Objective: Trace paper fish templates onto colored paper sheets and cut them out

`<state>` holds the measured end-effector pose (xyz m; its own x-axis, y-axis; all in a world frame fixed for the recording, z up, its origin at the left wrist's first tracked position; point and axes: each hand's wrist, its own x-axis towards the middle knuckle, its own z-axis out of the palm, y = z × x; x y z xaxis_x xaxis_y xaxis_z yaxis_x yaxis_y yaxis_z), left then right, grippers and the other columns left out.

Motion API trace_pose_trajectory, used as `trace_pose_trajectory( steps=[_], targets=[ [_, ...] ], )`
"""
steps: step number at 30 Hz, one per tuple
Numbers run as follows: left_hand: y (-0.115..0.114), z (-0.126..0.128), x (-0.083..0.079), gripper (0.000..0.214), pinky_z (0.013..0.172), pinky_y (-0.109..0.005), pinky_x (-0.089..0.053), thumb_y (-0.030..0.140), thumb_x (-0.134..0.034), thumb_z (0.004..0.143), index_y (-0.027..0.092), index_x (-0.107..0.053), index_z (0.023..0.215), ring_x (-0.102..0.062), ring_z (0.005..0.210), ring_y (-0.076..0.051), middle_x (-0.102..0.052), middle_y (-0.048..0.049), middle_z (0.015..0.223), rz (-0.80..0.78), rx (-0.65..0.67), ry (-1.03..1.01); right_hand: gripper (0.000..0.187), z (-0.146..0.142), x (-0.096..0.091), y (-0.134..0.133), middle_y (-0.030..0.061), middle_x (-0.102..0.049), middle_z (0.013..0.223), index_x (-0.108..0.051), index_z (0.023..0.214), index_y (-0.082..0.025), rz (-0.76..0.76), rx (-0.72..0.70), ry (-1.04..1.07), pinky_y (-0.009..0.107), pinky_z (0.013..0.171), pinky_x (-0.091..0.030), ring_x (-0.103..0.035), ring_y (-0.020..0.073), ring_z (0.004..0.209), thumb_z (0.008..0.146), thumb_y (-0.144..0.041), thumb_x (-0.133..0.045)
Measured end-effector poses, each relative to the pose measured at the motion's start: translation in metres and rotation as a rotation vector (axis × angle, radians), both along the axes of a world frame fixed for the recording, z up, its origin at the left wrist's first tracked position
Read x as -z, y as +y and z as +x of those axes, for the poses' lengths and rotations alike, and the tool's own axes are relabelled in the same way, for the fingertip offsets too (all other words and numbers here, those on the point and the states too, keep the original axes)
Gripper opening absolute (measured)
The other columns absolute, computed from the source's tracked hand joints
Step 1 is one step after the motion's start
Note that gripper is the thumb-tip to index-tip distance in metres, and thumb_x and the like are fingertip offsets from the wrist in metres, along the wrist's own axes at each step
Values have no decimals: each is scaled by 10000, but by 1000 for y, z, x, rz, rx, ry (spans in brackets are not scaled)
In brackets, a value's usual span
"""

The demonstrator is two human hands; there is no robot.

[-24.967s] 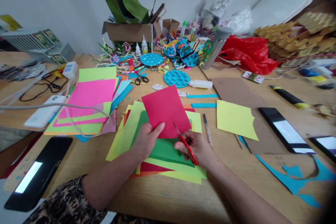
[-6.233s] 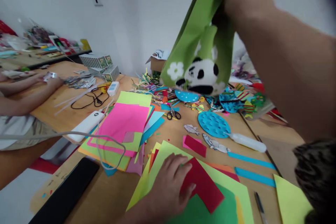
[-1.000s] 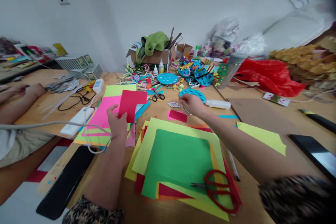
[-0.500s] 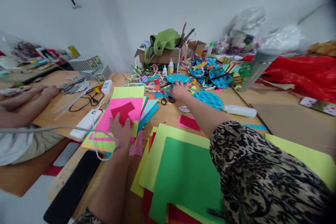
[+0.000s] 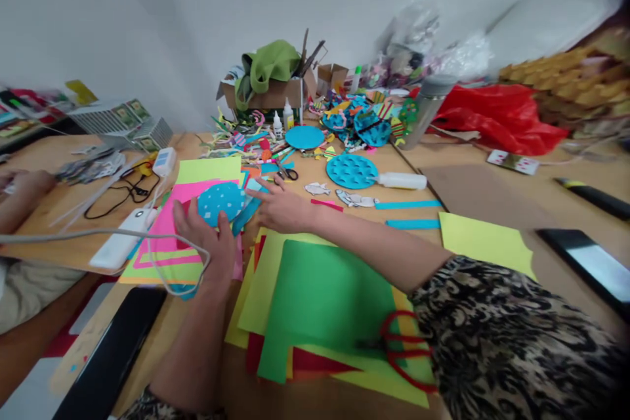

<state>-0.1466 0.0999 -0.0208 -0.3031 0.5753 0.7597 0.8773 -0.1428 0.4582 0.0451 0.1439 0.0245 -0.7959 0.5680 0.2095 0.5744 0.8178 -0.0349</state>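
My left hand [image 5: 209, 243] holds a blue disc with white dots [image 5: 221, 202] by its lower edge, thumb over the front. Part of a dark red paper piece [image 5: 184, 226] shows behind those fingers. My right hand [image 5: 285, 209] is open, its fingers stretched toward the disc's right edge, over light blue sheets [image 5: 250, 203]; whether it touches the disc is unclear. Below both hands lies a pile of coloured paper topped by a green sheet [image 5: 329, 302]. Red-handled scissors [image 5: 403, 351] rest on it, partly hidden by my right sleeve.
Farther back are dark scissors [image 5: 288, 172], a plain blue disc [image 5: 305, 137], a blue dimpled disc [image 5: 352, 170], a glue bottle [image 5: 401, 180] and paper fish [image 5: 357, 198]. A white cable [image 5: 98, 236] crosses my left wrist. Another person's hand [image 5: 32, 184] rests at far left.
My right hand has drawn back toward me and left from the rear clutter. The dotted disc has come along and is now at my left hand, over the red paper. The view has turned right.
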Motion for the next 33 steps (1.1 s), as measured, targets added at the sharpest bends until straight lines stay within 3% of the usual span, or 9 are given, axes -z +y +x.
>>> trace_pose_trajectory(
  steps=[4, 7, 11, 16, 21, 23, 25, 30, 33],
  targets=[
    [-3, 5, -4, 594, 1140, -490, -215, 355, -578, 819, 71, -431, 1320, -265, 1389, -335, -325, -219, 1467, -106, 109, 27, 292, 72, -41, -37, 133, -545, 1359, -732, 937, -140, -149, 198, 53, 531, 1066, -277, -358, 351, 1333, 915, -355, -535],
    [-8, 15, -11, 550, 1137, -471, -249, 317, -570, 825, 96, -443, 1313, -320, 1368, -318, -384, -187, 1438, -168, 260, 58, 245, 137, -54, -92, 115, -674, 1064, -699, 992, -161, -268, 368, 68, 401, 910, -438, -586, 258, 1044, 919, -320, -527],
    [-20, 35, -22, 438, 1093, -425, -344, 308, -545, 858, 119, -506, 1251, -442, 1291, -271, -498, -174, 1344, -224, 514, 84, 164, 182, -31, -184, 76, -672, 884, -675, 931, -196, -412, 553, 153, 311, 692, -487, -617, 190, 776, 894, -292, -546],
    [-40, 61, -30, 284, 1040, -417, -409, 305, -500, 883, 191, -604, 1122, -559, 1164, -221, -635, -85, 1198, -454, 826, 158, 192, 173, 10, -258, 88, -629, 988, -637, 1057, -211, -493, 540, 185, 346, 783, -520, -599, 216, 924, 895, -212, -536],
    [-60, 81, -36, 317, 1066, -419, -383, 277, -493, 892, 207, -608, 1179, -514, 1229, -216, -627, -63, 1245, -736, 1150, 368, 185, 165, 29, -269, 94, -594, 938, -617, 958, -173, -333, 569, 151, 394, 785, -520, -561, 228, 879, 915, -117, -447],
    [-64, 83, -38, 320, 1080, -425, -367, 271, -511, 886, 217, -614, 1184, -485, 1263, -222, -612, -59, 1275, -796, 1205, 439, 204, 167, 34, -267, 83, -581, 899, -601, 908, -174, -291, 562, 144, 387, 772, -520, -552, 221, 851, 905, -76, -422],
    [-64, 82, -41, 327, 1077, -433, -368, 271, -529, 880, 222, -613, 1193, -493, 1256, -231, -607, -64, 1284, -821, 1170, 477, 216, 168, 37, -265, 81, -578, 886, -592, 894, -174, -261, 551, 128, 385, 767, -522, -553, 221, 840, 892, -52, -413],
    [-61, 79, -51, 321, 1012, -462, -421, 213, -589, 839, 207, -633, 1156, -554, 1171, -273, -640, -94, 1218, -814, 906, 483, 230, 168, 36, -259, 97, -599, 862, -590, 854, -180, -218, 508, 33, 412, 764, -522, -573, 249, 830, 858, -26, -419],
    [-64, 83, -50, 304, 1004, -449, -427, 216, -600, 836, 226, -637, 1137, -563, 1145, -262, -654, -78, 1175, -789, 918, 469, 233, 171, 26, -257, 93, -601, 855, -570, 852, -199, -299, 521, 100, 383, 750, -522, -584, 235, 816, 865, -46, -395]
  ],
)
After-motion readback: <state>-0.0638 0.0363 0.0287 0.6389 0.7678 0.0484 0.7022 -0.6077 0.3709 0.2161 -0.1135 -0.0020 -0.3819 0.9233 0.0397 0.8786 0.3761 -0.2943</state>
